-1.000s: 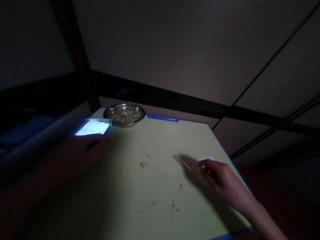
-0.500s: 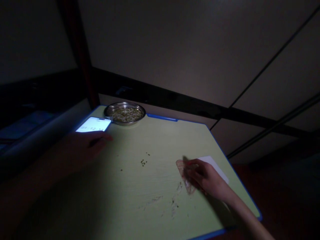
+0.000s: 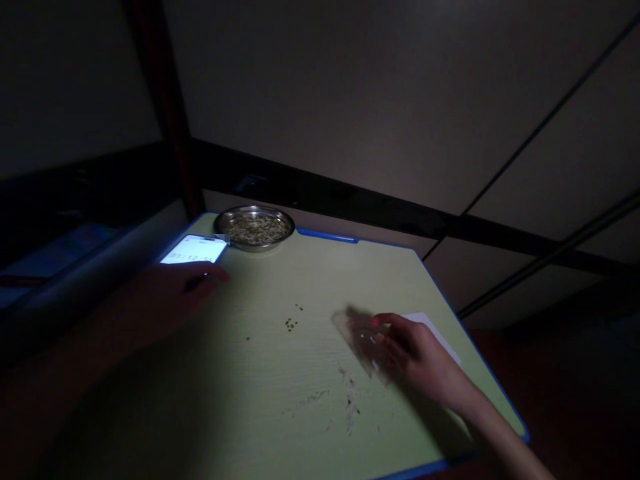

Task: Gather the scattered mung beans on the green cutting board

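My right hand (image 3: 415,350) is closed, thumb and fingertips pinching a clear, flat plastic piece (image 3: 357,333) shaped like a protractor, just above or on the table; motion blurs it. Dark crumbs and smudges (image 3: 350,400) lie on the table close to it. In deep shadow at left, my left hand (image 3: 193,283) is curled with its fingertips together; what it holds, if anything, is too dark to make out. It rests just in front of a lit phone (image 3: 195,249). Several small greenish grains (image 3: 290,325) lie mid-table, between the hands.
A round metal bowl (image 3: 255,229) holding mixed green and pale grains stands at the table's back left corner. A white sheet (image 3: 435,333) lies partly behind my right hand. The pale green table (image 3: 310,280) has a blue edge and stands against a wall of panels (image 3: 375,120).
My right hand has tilted and shifted the clear plastic piece a little left, away from the sheet. My left hand stays by the phone. The view has shifted slightly.
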A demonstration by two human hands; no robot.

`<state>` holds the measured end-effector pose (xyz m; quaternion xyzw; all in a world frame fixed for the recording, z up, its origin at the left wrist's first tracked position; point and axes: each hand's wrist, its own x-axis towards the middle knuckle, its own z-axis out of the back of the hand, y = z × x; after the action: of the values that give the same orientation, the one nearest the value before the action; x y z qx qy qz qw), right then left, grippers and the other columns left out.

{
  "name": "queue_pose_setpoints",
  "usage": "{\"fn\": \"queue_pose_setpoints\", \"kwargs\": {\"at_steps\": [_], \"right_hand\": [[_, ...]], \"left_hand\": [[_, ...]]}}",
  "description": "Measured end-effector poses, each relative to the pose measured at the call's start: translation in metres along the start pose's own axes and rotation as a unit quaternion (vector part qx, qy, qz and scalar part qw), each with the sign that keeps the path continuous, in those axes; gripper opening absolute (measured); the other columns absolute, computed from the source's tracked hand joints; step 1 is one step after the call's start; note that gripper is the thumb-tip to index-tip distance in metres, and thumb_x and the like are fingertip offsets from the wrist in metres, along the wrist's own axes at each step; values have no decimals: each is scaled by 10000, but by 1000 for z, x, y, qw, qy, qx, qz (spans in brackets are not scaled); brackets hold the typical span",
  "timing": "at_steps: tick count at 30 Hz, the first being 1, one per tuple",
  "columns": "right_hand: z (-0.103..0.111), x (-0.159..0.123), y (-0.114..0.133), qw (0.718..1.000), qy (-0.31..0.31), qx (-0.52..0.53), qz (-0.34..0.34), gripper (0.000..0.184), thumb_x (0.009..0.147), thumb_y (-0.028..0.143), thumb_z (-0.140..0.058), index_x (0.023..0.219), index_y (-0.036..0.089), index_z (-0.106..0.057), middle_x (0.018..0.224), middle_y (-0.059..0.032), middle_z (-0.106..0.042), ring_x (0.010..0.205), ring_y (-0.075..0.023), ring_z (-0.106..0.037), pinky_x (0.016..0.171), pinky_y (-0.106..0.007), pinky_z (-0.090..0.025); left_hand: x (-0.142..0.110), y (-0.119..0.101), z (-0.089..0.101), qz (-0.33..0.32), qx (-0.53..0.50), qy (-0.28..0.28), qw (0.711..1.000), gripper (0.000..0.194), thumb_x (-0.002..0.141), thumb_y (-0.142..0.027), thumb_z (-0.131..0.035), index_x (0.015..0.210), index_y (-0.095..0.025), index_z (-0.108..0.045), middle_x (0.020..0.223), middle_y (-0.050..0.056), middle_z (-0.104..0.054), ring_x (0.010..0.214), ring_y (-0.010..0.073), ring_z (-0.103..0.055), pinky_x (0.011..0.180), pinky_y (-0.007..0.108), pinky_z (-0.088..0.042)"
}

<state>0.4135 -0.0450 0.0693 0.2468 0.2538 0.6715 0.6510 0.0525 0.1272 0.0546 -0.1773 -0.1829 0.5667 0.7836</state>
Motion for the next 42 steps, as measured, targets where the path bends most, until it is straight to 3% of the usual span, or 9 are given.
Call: {"fn": "queue_pose_setpoints", "kwargs": {"at_steps": [3,11,16,22,32,42], "right_hand": [[-9,-3,-1,999,-24,28,-15,181,941,294,-542,1079,203,-616,716,-19,-674,595,-155,-575,524,-290,-405],[-40,13,9,991,-55,124,-3,123,936,296,-543,1026,213,-554,757,-28,-689,621,-159,-595,550,-291,-434],[-33,18,2,988,-74,135,-20,158,946,355,-543,1026,220,-541,717,-22,-699,608,-174,-625,542,-283,-440],[-21,18,-5,985,-92,144,-25,192,961,388,-534,1056,222,-522,726,-33,-725,639,-195,-672,585,-299,-475],[-34,-2,0,987,-49,154,-23,149,966,358,-538,1021,220,-535,732,-21,-681,642,-170,-618,557,-296,-452],[-30,-2,-7,984,-70,161,-33,176,972,371,-533,1066,221,-527,773,-41,-733,668,-188,-668,582,-312,-479]], "left_hand": [[1,-1,-1,-6,-3,0,1000,509,819,-540,-349,1038,-247,-703,950,52,-752,813,249,-677,842,411,-503],[3,1,-4,16,3,12,1000,527,815,-526,-358,1082,-228,-702,1016,87,-757,873,279,-687,859,433,-505],[1,4,-2,22,1,15,1000,545,811,-543,-364,1110,-232,-697,1045,89,-757,876,286,-696,837,421,-499],[1,1,0,40,20,19,999,534,810,-521,-341,1080,-224,-693,944,86,-754,762,264,-688,737,397,-498],[1,3,-2,38,33,23,998,566,811,-558,-315,1071,-222,-690,961,88,-750,764,262,-678,777,419,-507],[2,2,-1,41,24,37,998,553,804,-554,-331,1061,-215,-685,993,90,-758,786,256,-684,776,403,-496]]}}
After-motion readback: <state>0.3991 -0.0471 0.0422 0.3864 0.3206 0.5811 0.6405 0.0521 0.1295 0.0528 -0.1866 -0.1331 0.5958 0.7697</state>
